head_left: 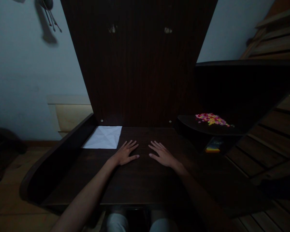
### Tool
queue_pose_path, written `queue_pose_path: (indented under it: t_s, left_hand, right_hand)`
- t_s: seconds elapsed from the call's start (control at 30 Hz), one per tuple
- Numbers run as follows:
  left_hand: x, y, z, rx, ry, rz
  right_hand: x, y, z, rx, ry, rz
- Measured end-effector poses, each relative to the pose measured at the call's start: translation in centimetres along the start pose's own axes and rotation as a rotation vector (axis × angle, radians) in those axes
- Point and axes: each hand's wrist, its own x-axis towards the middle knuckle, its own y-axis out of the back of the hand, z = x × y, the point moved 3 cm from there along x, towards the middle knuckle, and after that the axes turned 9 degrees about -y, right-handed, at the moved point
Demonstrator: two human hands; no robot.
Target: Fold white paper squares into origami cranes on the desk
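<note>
My left hand (126, 152) lies flat on the dark wooden desk (140, 180), fingers spread and holding nothing. Close to its fingertips, at the desk's back left, is a white sheet of paper (103, 137) with crease lines across it. Opposite, my right hand (162, 154) also rests palm down with its fingers apart. A gap of bare desk separates the two thumbs. To the right, a small raised shelf (188, 122) carries a heap of small pink, red and yellow pieces (211, 119), too small to name.
A tall dark panel (145, 71) closes off the back of the desk. A raised side board (55, 161) runs along the left edge. Under the small shelf sits an object with a yellow edge (212, 150). Wooden slats (263, 145) stand at the far right.
</note>
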Motion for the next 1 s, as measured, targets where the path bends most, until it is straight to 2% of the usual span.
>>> queue_pose_path:
  t_s: [0.53, 1.0]
  left_hand:
    - [-0.04, -0.28, -0.38, 0.005, -0.022, 0.026]
    - [-0.05, -0.25, -0.38, -0.003, -0.009, 0.001]
  right_hand:
    - [0.06, -0.06, 0.09, 0.014, -0.031, -0.031]
    - [-0.04, 0.19, -0.13, 0.024, -0.025, -0.033]
